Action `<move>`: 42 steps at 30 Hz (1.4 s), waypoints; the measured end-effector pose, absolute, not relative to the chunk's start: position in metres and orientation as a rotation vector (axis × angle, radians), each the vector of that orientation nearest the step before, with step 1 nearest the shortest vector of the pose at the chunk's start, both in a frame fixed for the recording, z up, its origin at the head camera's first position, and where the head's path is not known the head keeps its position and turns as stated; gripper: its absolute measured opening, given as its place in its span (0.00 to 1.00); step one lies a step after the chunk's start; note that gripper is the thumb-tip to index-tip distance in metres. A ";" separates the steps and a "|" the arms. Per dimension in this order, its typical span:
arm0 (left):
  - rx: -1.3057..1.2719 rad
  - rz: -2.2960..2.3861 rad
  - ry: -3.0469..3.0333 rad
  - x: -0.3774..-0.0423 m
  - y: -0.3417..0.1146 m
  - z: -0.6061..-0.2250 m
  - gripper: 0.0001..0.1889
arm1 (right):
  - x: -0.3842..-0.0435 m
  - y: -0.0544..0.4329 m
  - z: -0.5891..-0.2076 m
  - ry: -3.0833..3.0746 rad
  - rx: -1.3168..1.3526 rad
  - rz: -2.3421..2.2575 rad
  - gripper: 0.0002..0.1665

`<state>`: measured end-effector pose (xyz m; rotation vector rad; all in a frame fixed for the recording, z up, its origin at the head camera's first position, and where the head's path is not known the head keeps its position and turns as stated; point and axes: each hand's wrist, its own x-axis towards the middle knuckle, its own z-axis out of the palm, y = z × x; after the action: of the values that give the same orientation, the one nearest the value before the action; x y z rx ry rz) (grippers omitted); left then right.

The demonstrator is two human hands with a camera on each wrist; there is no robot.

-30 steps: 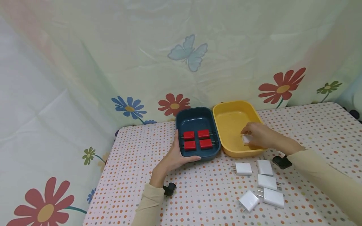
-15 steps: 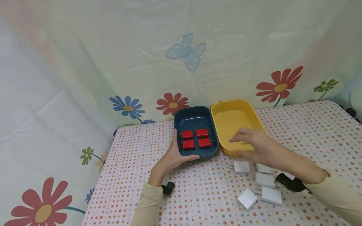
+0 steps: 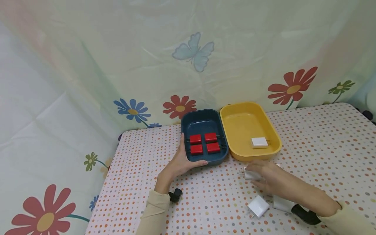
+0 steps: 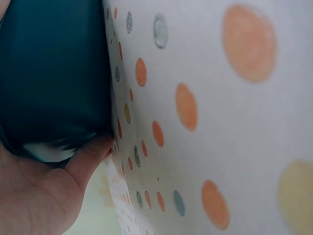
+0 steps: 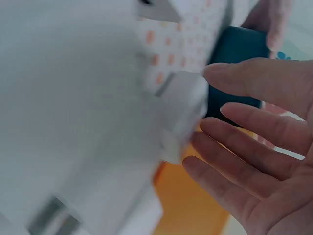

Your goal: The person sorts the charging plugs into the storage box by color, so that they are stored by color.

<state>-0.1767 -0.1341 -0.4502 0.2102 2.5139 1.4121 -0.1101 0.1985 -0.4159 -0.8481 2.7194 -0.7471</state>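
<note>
Likely for steadiness, your spread left hand [image 3: 178, 163] braced the blue tray [image 3: 199, 126].
Your relaxed right hand [image 3: 272, 179] (fingers parted, gripping nothing) hovered by a white plug [image 3: 250, 176].

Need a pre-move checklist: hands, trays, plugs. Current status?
Left hand touching the dark-blue rounded-rectangular plastic tray: ok.
Four red block-shaped plugs inside that tray: ok.
Room in the yellow rounded-rectangular plastic tray: ok, one white block-shaped plug there.
Right hand gripping another white plug near its fingertips: not ok, fingers look extended.
Total of loose white plugs: cannot tell, right hand blocks the view.
</note>
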 end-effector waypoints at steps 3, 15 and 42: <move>0.214 1.421 2.507 -0.177 -0.134 -0.451 0.74 | -0.109 0.199 -0.424 2.761 -0.854 -0.713 0.27; 0.188 1.413 2.515 -0.175 -0.134 -0.450 0.73 | -0.108 0.194 -0.429 2.769 -0.789 -0.686 0.27; 0.247 1.414 2.540 -0.174 -0.134 -0.449 0.73 | -0.135 0.200 -0.362 2.887 -0.973 -0.716 0.26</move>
<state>-0.1737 -0.1336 -0.4490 0.2469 2.5398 1.4137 -0.1351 0.1996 -0.3617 -0.9729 2.8869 -0.7164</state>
